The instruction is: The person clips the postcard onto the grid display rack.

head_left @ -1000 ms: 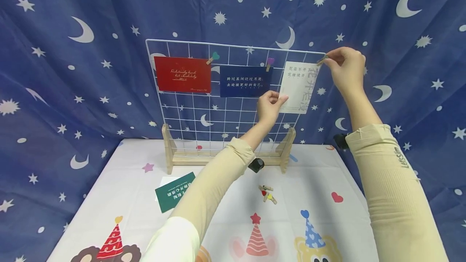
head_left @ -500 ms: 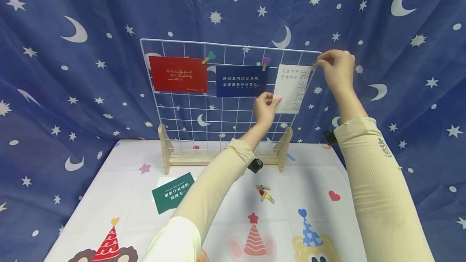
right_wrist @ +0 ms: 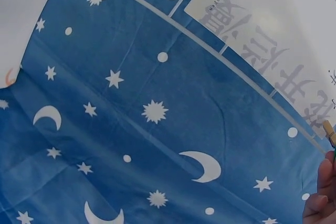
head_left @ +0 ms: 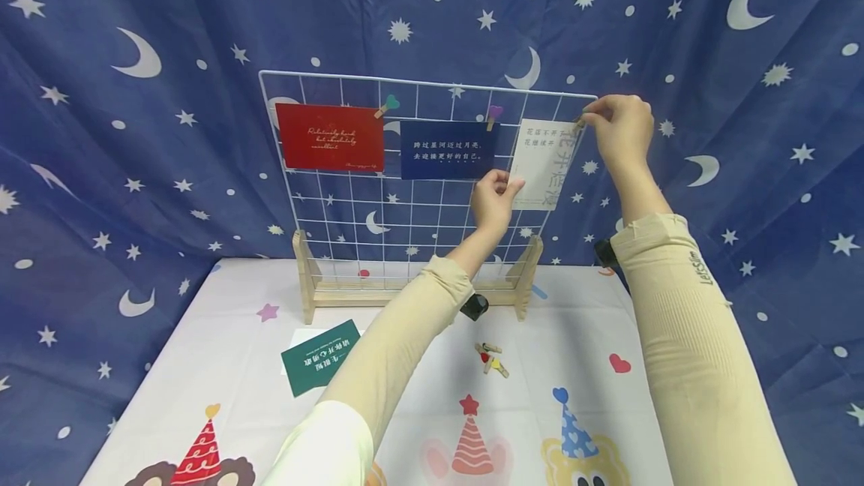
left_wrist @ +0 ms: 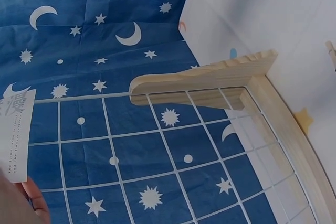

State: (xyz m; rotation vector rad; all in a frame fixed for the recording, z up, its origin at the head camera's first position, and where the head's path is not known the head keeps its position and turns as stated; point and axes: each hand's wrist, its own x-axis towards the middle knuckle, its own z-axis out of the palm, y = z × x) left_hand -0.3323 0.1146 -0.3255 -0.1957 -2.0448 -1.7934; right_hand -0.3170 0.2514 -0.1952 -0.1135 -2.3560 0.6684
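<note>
A white card [head_left: 536,167] with grey lettering stands against the right end of a white wire grid [head_left: 391,227]. My left hand [head_left: 493,201] pinches the card's lower left edge between thumb and fingers. At its upper right corner, my right hand [head_left: 621,130] pinches a small wooden clothespin [right_wrist: 329,132], whose tip overlaps the card in the right wrist view. A red card [head_left: 331,137] hangs on the grid under a clothespin with a green heart [head_left: 391,102]. Beside it a navy card [head_left: 447,150] hangs under one with a purple heart [head_left: 495,112].
The grid stands in a wooden base [head_left: 307,276] on a white patterned tablecloth [head_left: 580,336]. A green card [head_left: 320,358] lies over a white one at left. Several clothespins [head_left: 493,358] lie in a small pile. A blue starry curtain [head_left: 709,96] hangs behind.
My right hand has moved slightly left and down with the clothespin, onto the white card's corner. The left hand keeps its hold on the card. The head view has shifted a little.
</note>
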